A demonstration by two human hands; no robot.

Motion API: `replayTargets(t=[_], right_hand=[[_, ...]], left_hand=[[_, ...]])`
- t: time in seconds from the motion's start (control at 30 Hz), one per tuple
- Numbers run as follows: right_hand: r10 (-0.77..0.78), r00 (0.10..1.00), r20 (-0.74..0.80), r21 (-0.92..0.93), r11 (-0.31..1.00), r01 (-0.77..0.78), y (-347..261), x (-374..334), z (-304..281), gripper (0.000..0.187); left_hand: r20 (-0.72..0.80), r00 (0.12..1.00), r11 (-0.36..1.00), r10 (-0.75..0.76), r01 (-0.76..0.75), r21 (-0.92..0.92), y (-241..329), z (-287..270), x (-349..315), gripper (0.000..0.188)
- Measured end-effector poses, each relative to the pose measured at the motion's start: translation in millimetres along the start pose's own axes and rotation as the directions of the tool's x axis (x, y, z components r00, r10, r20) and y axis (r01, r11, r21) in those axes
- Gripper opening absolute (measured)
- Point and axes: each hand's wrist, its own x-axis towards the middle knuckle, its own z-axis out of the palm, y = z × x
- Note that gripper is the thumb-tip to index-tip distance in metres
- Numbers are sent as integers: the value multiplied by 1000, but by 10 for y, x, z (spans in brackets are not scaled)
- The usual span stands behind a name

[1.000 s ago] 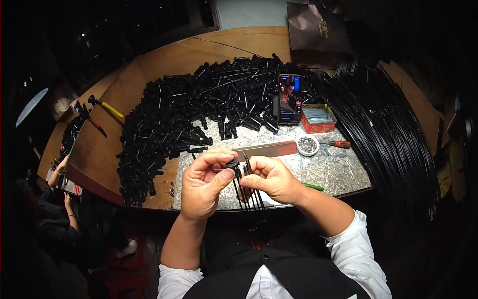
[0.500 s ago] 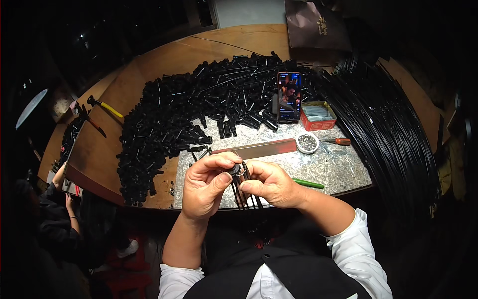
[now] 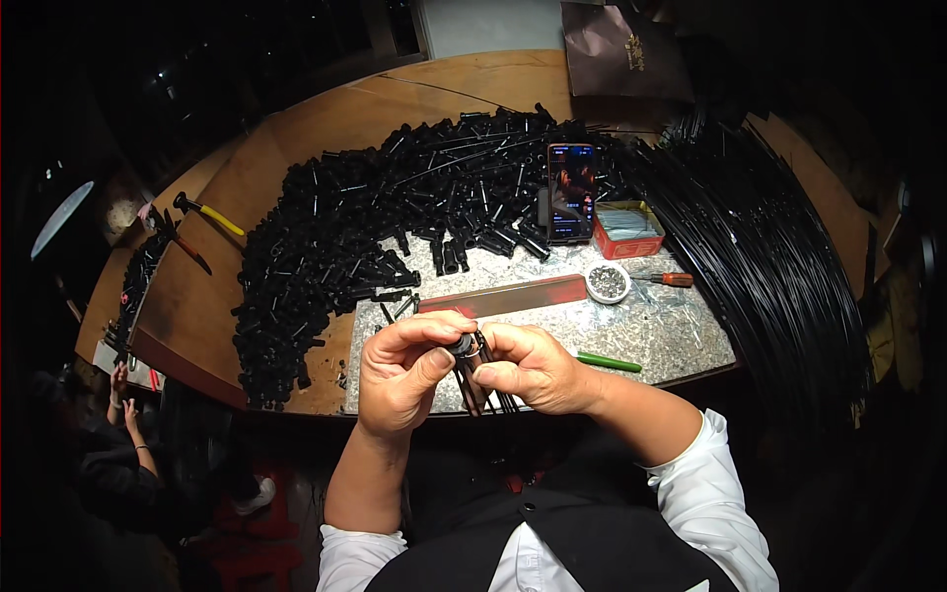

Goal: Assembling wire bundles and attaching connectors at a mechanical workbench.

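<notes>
At the far left of my view, a co-worker's hands are raised by a side part of the counter, well apart from mine. Next comes a yellow-handled tool resting by the wooden edge, probably parked there to leave the middle clear. The pile of black tubular parts spreads across the counter, its near side close enough, I judge, for an easy reach.

My left hand pinches a round black hub, thumb below and fingers curled over the top, likely to steady it while leaving its right side exposed. Several thin black rods hang down between the hands. Behind them lies a metal bar, roughly crosswise. My right hand is nearly closed too, thumb and forefinger together on rods right beside the hub; I cannot tell how many they grip.

Beyond, a phone stands upright, seemingly so its screen faces me. The bowl of small metal bits, the green tool, the red tin and the screwdriver sit near the right hand, which suggests handiness. Along the right, long strands lie side by side, perhaps to avoid tangling.
</notes>
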Motion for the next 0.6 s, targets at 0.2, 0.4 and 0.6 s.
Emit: replayTargets(t=[0.2,0.4,0.6], right_hand=[[-16,996,83,-18,1000,18,18,-5,-48,17],[-14,997,77,9,1000,13,53,18,-71,17],[58,998,33,-27,998,-57,56,3,-92,20]], left_hand=[[30,998,990,64,-67,123,29,-27,5,14],[-53,994,983,92,-82,163,1,49,-24,14],[-56,995,986,82,-73,148,-9,64,-6,15]])
